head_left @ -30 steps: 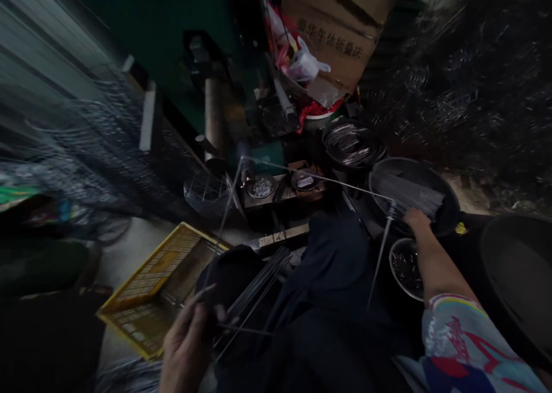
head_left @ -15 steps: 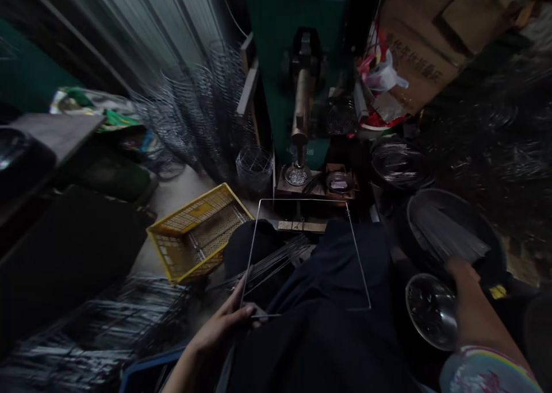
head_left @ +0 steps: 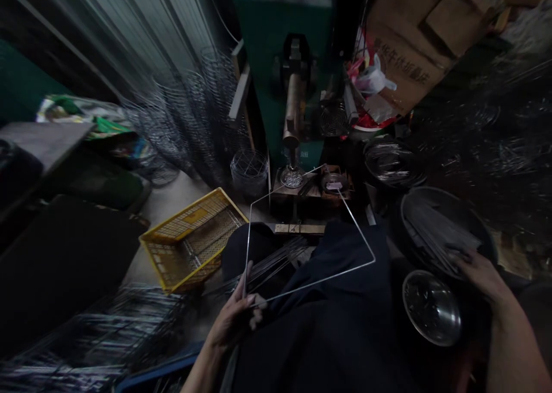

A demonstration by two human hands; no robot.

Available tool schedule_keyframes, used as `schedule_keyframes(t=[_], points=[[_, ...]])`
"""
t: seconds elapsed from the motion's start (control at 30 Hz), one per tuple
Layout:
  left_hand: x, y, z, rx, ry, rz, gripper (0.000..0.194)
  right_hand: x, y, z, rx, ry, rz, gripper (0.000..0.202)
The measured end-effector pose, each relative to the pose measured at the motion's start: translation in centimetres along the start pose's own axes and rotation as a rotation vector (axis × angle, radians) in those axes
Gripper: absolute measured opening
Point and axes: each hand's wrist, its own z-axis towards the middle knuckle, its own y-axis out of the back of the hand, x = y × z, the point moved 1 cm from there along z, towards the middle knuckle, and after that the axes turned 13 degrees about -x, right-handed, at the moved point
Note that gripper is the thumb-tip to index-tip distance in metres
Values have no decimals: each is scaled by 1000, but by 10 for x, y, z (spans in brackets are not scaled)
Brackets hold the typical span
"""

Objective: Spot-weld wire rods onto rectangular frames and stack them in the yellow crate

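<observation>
A thin wire bent into a rectangular frame (head_left: 249,238) is pinched at its near left corner by my left hand (head_left: 236,318). It stands tilted above my lap, its far edge in front of the machine. My right hand (head_left: 480,275) reaches into a round black basin (head_left: 474,218), touching the near end of a bundle of straight wires (head_left: 435,226). Its fingertips are dim and blurred, so their grip is unclear. Below that hand sits a shiny metal bowl (head_left: 431,309) with small dark bits inside. More loose wires (head_left: 276,261) lie across my lap.
Ahead stands a green machine (head_left: 259,31) with a metal arm (head_left: 292,103) over a small plate. A yellow crate (head_left: 185,232) rests on the floor to the left, beyond stacked wire pieces (head_left: 107,330). Wire baskets (head_left: 185,111) and a cardboard box (head_left: 401,65) stand behind.
The wire frame has tilted and turned in my left hand, its far edge now slanting. My right hand has shifted right and slightly away from the bowl, still at the wire bundle.
</observation>
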Motion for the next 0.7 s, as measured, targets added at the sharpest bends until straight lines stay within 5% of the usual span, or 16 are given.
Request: schedule_keyframes(t=[0.07,0.2,0.4,0.53,0.7], points=[[-1,-7,3,30,-20,9,104,27,16,-12,64,-95,22,31],[-5,-15,9,57,-69,23,103,112,26,-44,-38,-71,126,38],[-7,-15,6,93,-108,62,100,218,-32,-103,163,344,320,43],[-9,-12,2,83,-119,57,99,240,-77,-127,161,593,295,40],[-11,-6,-1,104,-112,19,102,243,-93,-134,98,633,263,40]])
